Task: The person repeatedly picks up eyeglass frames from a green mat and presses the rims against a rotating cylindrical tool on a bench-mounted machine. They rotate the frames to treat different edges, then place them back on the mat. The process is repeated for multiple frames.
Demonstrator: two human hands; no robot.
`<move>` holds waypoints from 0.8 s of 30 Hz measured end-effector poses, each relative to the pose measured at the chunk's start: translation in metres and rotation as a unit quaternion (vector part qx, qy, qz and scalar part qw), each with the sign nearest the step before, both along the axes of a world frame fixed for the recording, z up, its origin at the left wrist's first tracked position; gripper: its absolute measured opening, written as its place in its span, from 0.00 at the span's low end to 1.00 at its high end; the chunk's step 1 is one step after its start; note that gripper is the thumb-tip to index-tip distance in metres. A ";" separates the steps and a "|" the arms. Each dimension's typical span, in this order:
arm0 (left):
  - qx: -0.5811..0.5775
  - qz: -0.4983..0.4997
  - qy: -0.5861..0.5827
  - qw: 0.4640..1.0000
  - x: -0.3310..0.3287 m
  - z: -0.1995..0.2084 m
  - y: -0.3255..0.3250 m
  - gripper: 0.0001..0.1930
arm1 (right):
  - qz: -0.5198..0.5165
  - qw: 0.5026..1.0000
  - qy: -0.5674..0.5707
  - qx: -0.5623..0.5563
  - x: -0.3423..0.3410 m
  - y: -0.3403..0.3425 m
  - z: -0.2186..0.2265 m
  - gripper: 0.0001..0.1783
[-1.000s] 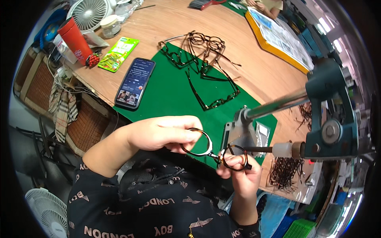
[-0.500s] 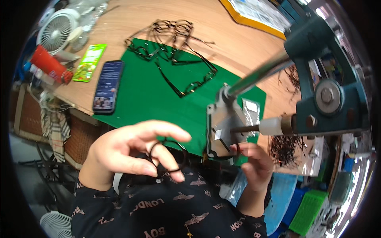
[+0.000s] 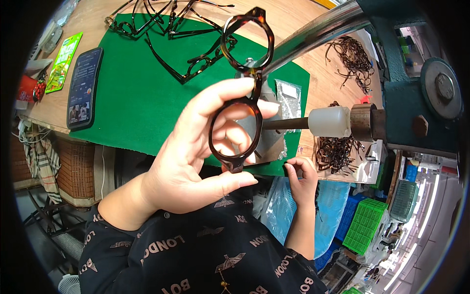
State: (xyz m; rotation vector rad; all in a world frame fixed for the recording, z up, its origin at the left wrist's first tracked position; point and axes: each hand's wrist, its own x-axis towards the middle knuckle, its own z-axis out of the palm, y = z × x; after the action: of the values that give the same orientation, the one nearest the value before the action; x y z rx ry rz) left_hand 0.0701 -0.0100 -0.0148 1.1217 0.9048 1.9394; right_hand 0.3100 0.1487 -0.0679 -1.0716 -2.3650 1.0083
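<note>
My left hand [image 3: 178, 154] holds a brown tortoiseshell eyeglass frame [image 3: 256, 85] upright, close to the camera. It has two round rims and a bridge, with no temples on it. The index finger is at the bridge and the thumb lies by the lower end; other fingers show through the lower rim. Beyond the frame stands a green bench press with a horizontal metal rod [image 3: 289, 123] and a white collar [image 3: 329, 122]. My right hand [image 3: 303, 179] is at the table's near edge, its fingers curled. Whether anything is between them is hidden.
Several pairs of glasses [image 3: 196, 66] lie on the green mat [image 3: 127, 98]. A phone [image 3: 84, 93] and a green packet [image 3: 63, 61] are at left. Piles of tortoiseshell pieces [image 3: 350, 59] lie at right. The press's steel column [image 3: 318, 32] slants across. A green crate [image 3: 364, 225] stands below right.
My left hand has raised the eyeglass frame and turned it upright before the camera. My right hand has moved away from the press base to the table edge. The view has shifted.
</note>
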 end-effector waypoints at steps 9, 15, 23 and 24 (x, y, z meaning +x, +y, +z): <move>-0.020 0.018 0.011 1.000 0.002 -0.003 -0.001 0.47 | 0.111 0.986 -0.050 0.116 -0.010 0.016 -0.001 0.05; -0.028 0.016 0.040 0.999 0.003 -0.005 0.000 0.48 | 0.206 0.960 -0.084 0.167 -0.012 0.024 0.005 0.04; -0.037 0.027 0.037 0.998 0.002 -0.007 -0.001 0.47 | 0.122 0.987 -0.023 0.105 0.001 0.020 -0.004 0.05; -0.039 0.028 0.037 0.998 0.002 -0.006 -0.001 0.47 | 0.129 0.984 -0.031 0.118 -0.001 0.022 -0.003 0.05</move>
State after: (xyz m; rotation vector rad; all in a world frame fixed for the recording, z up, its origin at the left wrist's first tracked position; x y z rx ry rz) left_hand 0.0721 -0.0105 -0.0208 1.1406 1.0530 1.9016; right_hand 0.3090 0.1702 -0.0712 -0.7321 -2.6434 0.7573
